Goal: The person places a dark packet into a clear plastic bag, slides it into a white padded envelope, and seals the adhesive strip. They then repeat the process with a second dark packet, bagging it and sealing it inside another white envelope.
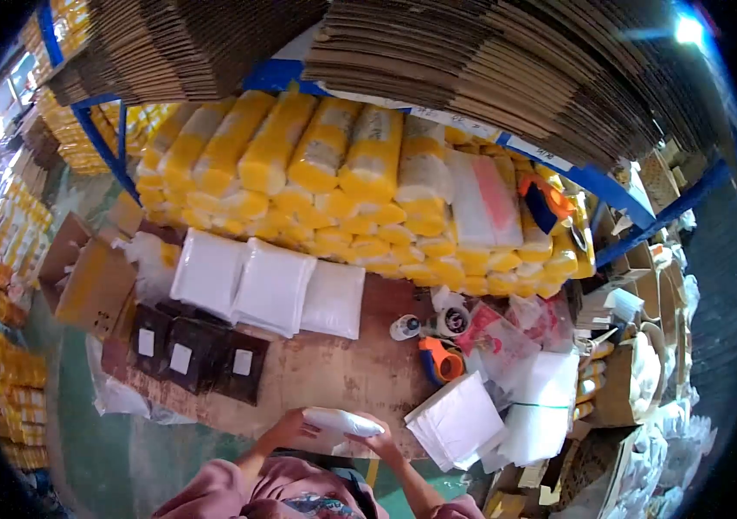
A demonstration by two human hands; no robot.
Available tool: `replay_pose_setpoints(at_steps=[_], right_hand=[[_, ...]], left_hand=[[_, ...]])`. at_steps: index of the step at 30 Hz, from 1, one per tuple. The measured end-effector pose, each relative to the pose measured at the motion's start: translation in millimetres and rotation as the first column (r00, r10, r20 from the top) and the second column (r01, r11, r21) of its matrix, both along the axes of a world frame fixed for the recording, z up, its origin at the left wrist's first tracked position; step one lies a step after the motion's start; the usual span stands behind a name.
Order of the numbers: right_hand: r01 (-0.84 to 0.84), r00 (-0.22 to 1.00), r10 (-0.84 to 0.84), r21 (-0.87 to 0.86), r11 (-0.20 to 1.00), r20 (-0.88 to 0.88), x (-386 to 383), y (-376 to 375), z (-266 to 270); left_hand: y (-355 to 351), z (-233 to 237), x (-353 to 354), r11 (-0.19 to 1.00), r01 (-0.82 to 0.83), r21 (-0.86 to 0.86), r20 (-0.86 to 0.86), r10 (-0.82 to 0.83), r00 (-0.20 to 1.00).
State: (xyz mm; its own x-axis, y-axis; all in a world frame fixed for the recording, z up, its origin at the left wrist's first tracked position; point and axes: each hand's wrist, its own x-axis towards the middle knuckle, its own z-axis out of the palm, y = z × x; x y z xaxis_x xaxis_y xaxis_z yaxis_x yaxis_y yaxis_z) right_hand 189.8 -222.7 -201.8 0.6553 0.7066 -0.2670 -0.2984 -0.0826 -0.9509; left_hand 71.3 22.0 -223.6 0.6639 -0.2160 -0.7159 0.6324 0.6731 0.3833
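A white packet [342,422] is held level between my two hands, just above the front edge of the wooden table [325,372]. My left hand [292,428] grips its left end. At the right end, my right hand [381,438] has its fingers around the packet. Beyond them lie white plastic-wrapped packs [273,285] in a row. Dark packs with white labels [199,355] lie at the left. To the right is a stack of white sheets or bags [457,421], with an orange and blue tape dispenser [444,360] behind it.
Yellow and white rolls [325,147] are piled behind the table under a blue shelf of flat cardboard [507,60]. An open carton [96,281] stands left. Clear bags [541,411], a small bottle [405,327] and another tape dispenser [546,203] are to the right.
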Motion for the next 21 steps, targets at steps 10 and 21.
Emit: replay_pose_setpoints(at_steps=[10,21], right_hand=[[0.293,0.823,-0.372,-0.241,0.925,-0.43,38,59,5],[0.35,0.92,-0.365,-0.115,0.929,-0.144,212,195,22]], left_hand=[[34,-20,68,0.742,0.281,0.609,0.012,-0.362,0.932],[81,49,197,0.872,-0.431,0.231,0.218,0.386,0.897]])
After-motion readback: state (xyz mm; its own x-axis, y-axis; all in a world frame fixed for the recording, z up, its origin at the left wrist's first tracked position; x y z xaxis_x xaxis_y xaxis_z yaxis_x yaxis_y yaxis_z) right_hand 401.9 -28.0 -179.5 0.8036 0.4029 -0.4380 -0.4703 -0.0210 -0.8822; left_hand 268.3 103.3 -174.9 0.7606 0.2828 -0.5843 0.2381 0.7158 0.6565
